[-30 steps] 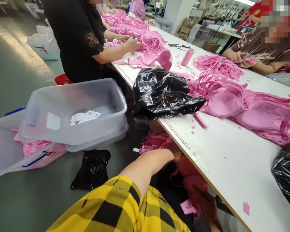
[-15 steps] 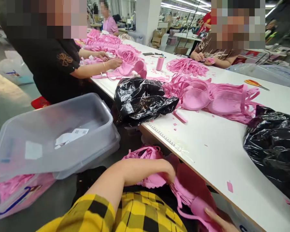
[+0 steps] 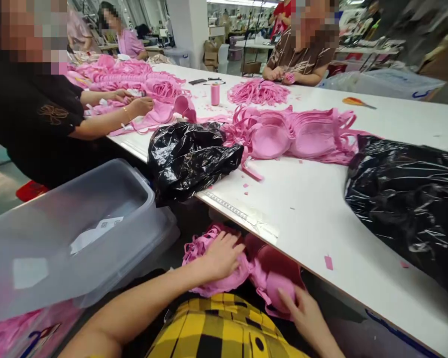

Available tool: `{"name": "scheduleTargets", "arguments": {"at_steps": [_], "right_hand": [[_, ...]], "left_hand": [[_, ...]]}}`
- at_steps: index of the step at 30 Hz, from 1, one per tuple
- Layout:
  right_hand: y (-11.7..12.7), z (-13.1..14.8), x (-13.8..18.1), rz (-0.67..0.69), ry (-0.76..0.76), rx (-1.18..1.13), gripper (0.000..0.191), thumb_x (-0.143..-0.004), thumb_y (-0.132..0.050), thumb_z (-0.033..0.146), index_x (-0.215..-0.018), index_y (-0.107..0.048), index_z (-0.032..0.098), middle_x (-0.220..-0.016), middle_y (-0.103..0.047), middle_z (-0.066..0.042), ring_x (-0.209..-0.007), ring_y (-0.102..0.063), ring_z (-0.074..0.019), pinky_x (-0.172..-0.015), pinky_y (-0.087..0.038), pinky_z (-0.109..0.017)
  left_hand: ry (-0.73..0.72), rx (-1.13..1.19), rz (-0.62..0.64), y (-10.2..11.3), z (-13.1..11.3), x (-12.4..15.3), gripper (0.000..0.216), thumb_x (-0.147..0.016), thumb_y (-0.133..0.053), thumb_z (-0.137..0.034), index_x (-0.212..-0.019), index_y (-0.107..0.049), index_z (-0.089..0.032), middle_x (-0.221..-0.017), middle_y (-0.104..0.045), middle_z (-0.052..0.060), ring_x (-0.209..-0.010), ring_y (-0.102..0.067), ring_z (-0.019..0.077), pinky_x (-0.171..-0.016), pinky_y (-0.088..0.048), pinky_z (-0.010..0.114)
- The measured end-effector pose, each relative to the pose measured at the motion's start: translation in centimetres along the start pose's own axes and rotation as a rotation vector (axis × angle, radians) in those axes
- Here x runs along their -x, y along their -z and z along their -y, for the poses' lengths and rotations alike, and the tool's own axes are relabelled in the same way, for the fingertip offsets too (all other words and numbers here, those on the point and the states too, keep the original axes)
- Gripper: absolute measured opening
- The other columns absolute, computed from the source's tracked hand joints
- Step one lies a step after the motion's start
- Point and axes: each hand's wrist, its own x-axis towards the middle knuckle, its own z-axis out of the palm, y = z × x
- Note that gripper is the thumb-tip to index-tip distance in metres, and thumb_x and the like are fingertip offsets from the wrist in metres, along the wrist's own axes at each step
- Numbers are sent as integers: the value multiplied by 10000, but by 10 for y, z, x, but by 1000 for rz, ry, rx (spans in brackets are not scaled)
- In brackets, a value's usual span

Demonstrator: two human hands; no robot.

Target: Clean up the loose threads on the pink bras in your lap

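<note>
A stack of pink bras (image 3: 261, 278) rests on my lap, partly beneath the table edge. Across the strap end on its left lies my left hand (image 3: 224, 256), palm down, with fingers stretched out. At the stack's right end my right hand (image 3: 302, 308) grips a bra cup, its thumb on the near face; the other fingers are partly hidden. More pink bras (image 3: 302, 134) lie stacked on the tabletop, cups facing me.
Black plastic bags (image 3: 190, 159) lie on the white table (image 3: 306, 209). A clear plastic bin (image 3: 134, 199) with paper labels stands at left. Orange-handled scissors (image 3: 354, 102) and a pink thread spool (image 3: 215, 94) are farther back. Two co-workers handle pink pieces across the table.
My left hand has come up from between the bras and now lies flat over their straps. My right hand has moved left and up with the cup. The view has shifted right.
</note>
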Motion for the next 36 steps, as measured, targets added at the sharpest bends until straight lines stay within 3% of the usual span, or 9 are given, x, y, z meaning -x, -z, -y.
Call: {"name": "scheduleTargets", "arguments": {"at_steps": [6,15,19,21,24,27,30,33,36], "right_hand": [[-29,48,-1,212,95,-426,505,-794,-545,569,-1070,-669,165,-1028,-689,-107,-1001,-612,-274,-905,-486,-413],[-1,83,2,396,234,-184,465,-888,-467,435,-1287,-515,202,-953,-666,-79,-798,-634,-187,-735,-526,-311],[-5,95,-9,241,472,-110,448,-793,-634,341,-1221,-569,223,-1139,-606,-85,-964,-590,-194,-844,-483,-306],[-10,99,-18,250,501,-76,238,-798,-626,341,-968,-688,186,-973,-661,-69,-843,-603,-178,-748,-491,-273],[-18,97,-28,236,306,-123,282,-815,-583,402,-780,-679,139,-630,-611,-17,-547,-530,-118,-502,-436,-216],[-26,89,-31,282,60,-265,383,-785,-586,490,-817,-657,115,-530,-528,21,-416,-456,-89,-377,-364,-194],[-30,81,-29,370,-39,-372,452,-765,-603,519,-973,-641,120,-580,-534,27,-413,-473,-87,-385,-404,-203],[-21,75,-26,473,38,-466,600,-804,-595,456,-1326,-433,210,-752,-593,6,-553,-558,-114,-518,-494,-239],[-9,69,-25,609,179,-344,624,-833,-596,357,-1396,-349,250,-846,-640,-23,-705,-604,-144,-655,-514,-270]], "left_hand": [[125,865,-43,1,-36,20,346,-775,-604,-370,-1035,-642,-144,-1046,-635,110,-954,-579,230,-853,-451,339],[384,1912,99,-10,-24,29,326,-669,-710,-374,-795,-598,-94,-575,-555,15,-411,-501,81,-384,-336,176],[363,2046,296,-9,-24,32,207,-661,-675,-232,-782,-619,-74,-527,-521,-8,-314,-323,0,-339,-207,151],[432,2025,383,-9,-25,32,226,-661,-655,-240,-807,-626,-71,-527,-528,2,-331,-365,18,-329,-192,147],[504,1930,288,-4,-21,33,353,-710,-635,-373,-916,-617,-87,-686,-612,63,-515,-576,123,-354,-341,148],[465,1881,206,5,-15,36,475,-738,-619,-501,-1007,-591,-111,-842,-645,102,-673,-641,174,-472,-503,217],[454,1796,168,8,-11,37,432,-667,-732,-414,-930,-613,-93,-729,-646,67,-544,-611,124,-456,-478,182],[496,1816,129,4,-9,37,379,-626,-763,-353,-840,-628,-71,-637,-630,50,-433,-564,96,-399,-426,166],[522,1855,126,1,-6,36,360,-622,-752,-330,-832,-636,-62,-621,-631,62,-407,-563,105,-358,-391,161]]}}
